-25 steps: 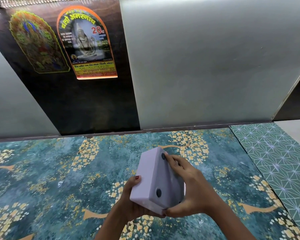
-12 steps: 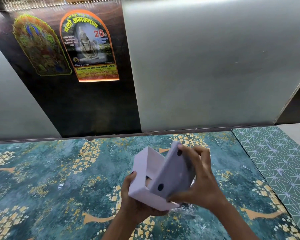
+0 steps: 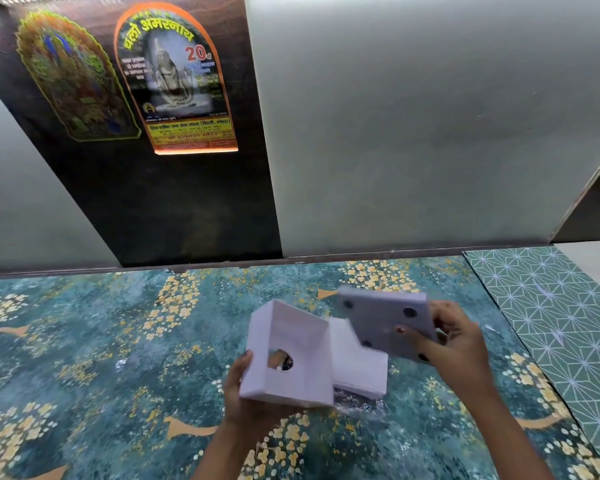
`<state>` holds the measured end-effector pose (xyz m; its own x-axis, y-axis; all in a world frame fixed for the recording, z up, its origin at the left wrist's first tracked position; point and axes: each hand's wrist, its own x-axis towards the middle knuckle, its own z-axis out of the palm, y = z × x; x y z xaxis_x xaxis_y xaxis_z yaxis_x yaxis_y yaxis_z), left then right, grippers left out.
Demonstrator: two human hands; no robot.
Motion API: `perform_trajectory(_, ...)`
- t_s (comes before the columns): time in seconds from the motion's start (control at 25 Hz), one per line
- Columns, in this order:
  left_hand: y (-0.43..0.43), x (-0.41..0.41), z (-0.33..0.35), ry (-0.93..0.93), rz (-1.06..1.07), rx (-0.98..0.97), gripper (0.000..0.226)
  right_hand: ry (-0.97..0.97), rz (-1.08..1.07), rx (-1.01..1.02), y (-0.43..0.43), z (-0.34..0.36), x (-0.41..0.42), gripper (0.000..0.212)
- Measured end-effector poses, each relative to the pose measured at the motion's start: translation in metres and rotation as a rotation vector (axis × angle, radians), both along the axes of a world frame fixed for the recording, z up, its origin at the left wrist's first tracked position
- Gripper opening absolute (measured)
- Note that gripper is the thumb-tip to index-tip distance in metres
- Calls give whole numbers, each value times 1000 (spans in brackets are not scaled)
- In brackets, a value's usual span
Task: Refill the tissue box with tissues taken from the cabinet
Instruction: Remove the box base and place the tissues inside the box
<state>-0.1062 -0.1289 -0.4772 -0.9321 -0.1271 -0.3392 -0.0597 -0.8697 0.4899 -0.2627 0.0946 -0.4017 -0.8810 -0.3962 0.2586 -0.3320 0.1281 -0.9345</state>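
Observation:
The pale lilac tissue box (image 3: 291,362) is held tilted above the counter, its hollow inside facing me, with a round hole in one wall. My left hand (image 3: 246,393) grips it from below. My right hand (image 3: 454,344) holds the box's flat base panel (image 3: 385,323), which has dark round feet, lifted off to the right. Between the two parts a white stack of tissues (image 3: 357,362) in clear wrap lies on the counter.
The counter (image 3: 118,358) has a teal covering with yellow flowers; a green geometric mat (image 3: 561,306) borders it at right. Behind stand grey cabinet panels (image 3: 413,126) and a dark panel with two stickers (image 3: 174,77).
The closed box has been pulled apart: my right hand swung the base panel off to the right, while my left hand kept the shell. The tissue stack is now uncovered.

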Motion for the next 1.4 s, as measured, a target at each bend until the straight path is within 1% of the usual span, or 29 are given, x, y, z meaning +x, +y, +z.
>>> perform_trajectory(0.04, -8, 6, -13, 10, 34, 40, 96, 31, -111, 28, 8, -12, -3, 24)
perform_trajectory(0.08, -17, 12, -24, -6, 64, 58, 95, 105, -228, 117, 14, -26, -4, 25)
perform_trajectory(0.12, -24, 17, -32, 31, 76, 77, 89, 188, -328, 238, 20, -43, -5, 26)
perform_trajectory(0.16, -30, 29, -47, 102, 76, 50, 80, 256, -380, 356, 24, -58, -3, 25)
perform_trajectory(0.2, -38, 41, -65, 134, 107, 56, 74, 298, -388, 462, 27, -73, -1, 25)
perform_trajectory(0.24, -45, 51, -69, 95, 154, 27, 72, 314, -358, 565, 29, -87, 3, 26)
perform_trajectory(0.28, -44, 51, -64, 48, 197, -73, 70, 334, -306, 658, 30, -101, 6, 30)
perform_trajectory(0.32, -38, 50, -54, -71, 229, -63, 63, 341, -234, 741, 29, -111, 10, 35)
perform_trajectory(0.36, -40, 46, -46, -232, 253, -44, 48, 349, -159, 812, 29, -120, 13, 38)
perform_trajectory(0.4, -43, 43, -50, -447, 351, -169, 32, 329, -101, 863, 27, -123, 15, 38)
perform_trajectory(0.44, -48, 43, -51, -587, 399, -348, 26, 291, -66, 882, 26, -126, 14, 38)
perform_trajectory(0.48, -52, 44, -49, -742, 401, -562, 22, 230, -49, 882, 25, -125, 13, 42)
perform_trajectory(0.56, -60, 39, -40, -958, 428, -1077, 17, 86, -20, 816, 21, -118, 11, 49)
perform_trajectory(0.6, -60, 33, -34, -1007, 522, -1269, 21, 23, -19, 757, 16, -116, 9, 49)
perform_trajectory(0.64, -55, 24, -23, -936, 657, -1429, 22, -35, -25, 699, 8, -110, 9, 49)
perform_trajectory(0.68, -43, 10, -9, -768, 753, -1551, 22, -93, -34, 638, -1, -108, 8, 50)
perform_trajectory(0.72, -25, -10, 8, -562, 735, -1621, 21, -168, -45, 588, -10, -103, 7, 53)
perform_trajectory(0.76, -6, -32, 19, -398, 573, -1653, 23, -246, -47, 547, -19, -101, 5, 57)
perform_trajectory(0.8, 11, -52, 18, -307, 315, -1652, 29, -311, -46, 536, -27, -98, 4, 62)
perform_trajectory(0.84, 26, -71, 13, -322, 60, -1617, 39, -346, -44, 543, -33, -100, 3, 68)
perform_trajectory(0.88, 37, -86, 5, -414, -137, -1568, 51, -359, -43, 572, -37, -100, 3, 73)
perform_trajectory(0.92, 45, -98, -4, -539, -284, -1518, 62, -366, -45, 576, -39, -101, 3, 76)
perform_trajectory(0.96, 50, -104, -13, -636, -362, -1511, 68, -382, -47, 561, -40, -99, 4, 75)
perform_trajectory(1.0, 54, -107, -19, -682, -401, -1521, 71, -394, -47, 540, -38, -99, 3, 73)
perform_trajectory(1.08, 60, -110, -24, -688, -402, -1493, 73, -424, -37, 541, -35, -97, 3, 68)
perform_trajectory(1.2, 63, -113, -22, -753, -362, -1323, 74, -413, -31, 594, -34, -103, 5, 70)
perform_trajectory(1.28, 58, -114, -17, -759, -294, -1183, 61, -408, -34, 618, -36, -104, 8, 76)
perform_trajectory(1.32, 55, -115, -17, -750, -267, -1133, 54, -415, -33, 619, -36, -104, 8, 76)
perform_trajectory(1.4, 49, -113, -10, -707, -262, -1053, 49, -442, -49, 597, -35, -99, 8, 73)
